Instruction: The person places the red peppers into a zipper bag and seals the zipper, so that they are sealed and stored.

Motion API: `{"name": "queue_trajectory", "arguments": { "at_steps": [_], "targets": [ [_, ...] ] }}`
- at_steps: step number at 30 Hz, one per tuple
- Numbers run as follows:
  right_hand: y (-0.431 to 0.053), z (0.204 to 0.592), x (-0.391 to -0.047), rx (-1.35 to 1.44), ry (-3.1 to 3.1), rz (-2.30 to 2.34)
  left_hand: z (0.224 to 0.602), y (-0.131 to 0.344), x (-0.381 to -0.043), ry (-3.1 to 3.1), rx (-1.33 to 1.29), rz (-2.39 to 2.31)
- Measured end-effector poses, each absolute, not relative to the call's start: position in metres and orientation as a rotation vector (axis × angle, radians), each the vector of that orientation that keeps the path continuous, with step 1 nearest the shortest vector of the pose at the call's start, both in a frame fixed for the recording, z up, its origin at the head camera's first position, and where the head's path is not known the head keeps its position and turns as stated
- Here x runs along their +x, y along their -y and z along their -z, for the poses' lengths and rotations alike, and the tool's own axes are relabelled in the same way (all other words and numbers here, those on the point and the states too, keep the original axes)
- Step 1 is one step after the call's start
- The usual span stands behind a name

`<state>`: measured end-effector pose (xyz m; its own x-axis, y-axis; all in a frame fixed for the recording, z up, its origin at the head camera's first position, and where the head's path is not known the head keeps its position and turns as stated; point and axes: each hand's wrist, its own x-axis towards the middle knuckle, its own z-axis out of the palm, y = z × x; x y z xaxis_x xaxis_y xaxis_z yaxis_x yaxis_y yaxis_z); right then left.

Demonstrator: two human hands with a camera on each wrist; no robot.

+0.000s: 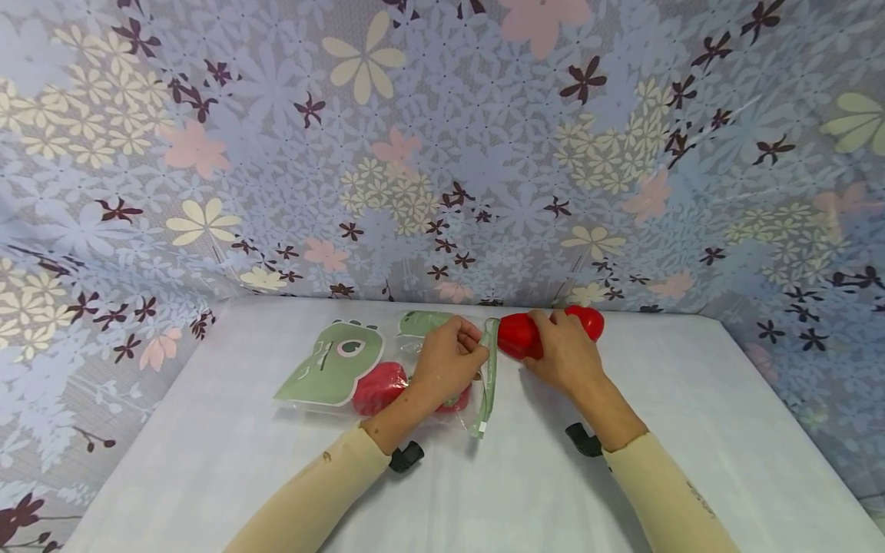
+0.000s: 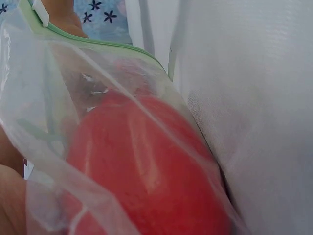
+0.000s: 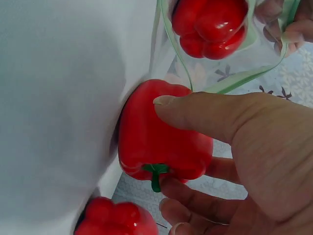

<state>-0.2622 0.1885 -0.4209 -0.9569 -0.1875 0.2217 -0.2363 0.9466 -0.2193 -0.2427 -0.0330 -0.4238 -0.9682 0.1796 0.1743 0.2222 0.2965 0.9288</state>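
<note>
A floral cloth point(image 1: 429, 153) rises beyond both grips, and a white table point(image 1: 207, 468) spreads beneath them. Cream sleeves point(image 1: 311, 491) run back from the hands toward the near edge of the head view. Left of the right hand's grip lies a clear bag point(image 1: 325, 365) with a green cartoon print, its green-edged mouth facing that grip. The right hand point(image 1: 570, 353) holds a red bell pepper point(image 3: 164, 129), thumb on one side and fingers on the other; this pepper is outside the bag, just beside the mouth. The left hand point(image 1: 442, 361) pinches the bag's edge at the mouth, its grip narrow. Red bagged peppers point(image 1: 379, 388) lie left of and below the left grip, while a loose red pepper point(image 1: 588, 321) sits just right of the right grip. The held pepper's green stem point(image 3: 156, 177) is by the right fingertips; a white slider point(image 1: 482, 427) sits at the mouth's near end, below the left grip
</note>
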Motion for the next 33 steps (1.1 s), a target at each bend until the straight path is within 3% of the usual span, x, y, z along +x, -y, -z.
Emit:
{"name": "queue_trajectory", "arguments": {
  "at_steps": [17,33],
  "targets": [
    [-0.195,0.420,-0.269,0.417,2.880,-0.563,0.424,0.032,-0.243,2.516,-0.403,1.755],
    [-0.198,0.395,-0.256,0.525,2.866,-0.622,0.423,0.032,-0.243,2.511,-0.401,1.772]
  ]
}}
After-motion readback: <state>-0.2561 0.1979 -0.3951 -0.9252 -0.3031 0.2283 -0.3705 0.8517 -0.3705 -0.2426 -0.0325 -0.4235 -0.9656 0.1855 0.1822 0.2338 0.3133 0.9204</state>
